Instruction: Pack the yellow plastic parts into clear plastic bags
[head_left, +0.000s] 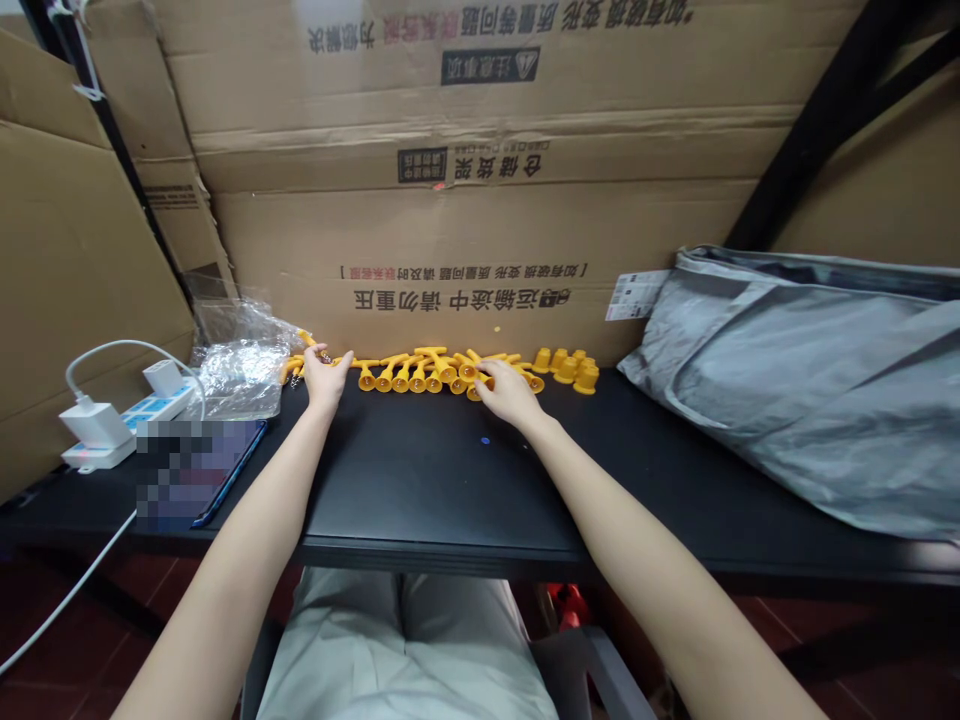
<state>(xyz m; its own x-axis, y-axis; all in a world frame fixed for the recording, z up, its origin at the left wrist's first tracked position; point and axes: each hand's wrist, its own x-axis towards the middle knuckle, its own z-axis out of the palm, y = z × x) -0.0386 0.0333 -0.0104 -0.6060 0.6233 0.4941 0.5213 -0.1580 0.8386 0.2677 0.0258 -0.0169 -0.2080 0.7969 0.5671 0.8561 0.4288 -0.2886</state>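
My left hand [324, 380] is over the left end of the yellow pieces, thumb and fingers apart. Beside its fingertips lie yellow sticks with small metal chains [295, 372]. A row of yellow bell-mouthed plastic pieces [401, 378] with narrow stems stretches along the back of the black table [420, 470], open mouths toward me. At the row's right part, my right hand [514, 395] has its thumb and fingers closed around a yellow bell-mouthed piece [475, 391], partly hidden by the hand. Several small yellow cups [585, 375] stand upside down farther right.
Clear plastic bags [240, 370] lie at the left, near a phone [225, 470] and a white power strip [142, 420] with plugged chargers. A large grey bag [810, 390] fills the right side. Cardboard [480, 230] walls the back. A small blue disc [485, 441] lies mid-table.
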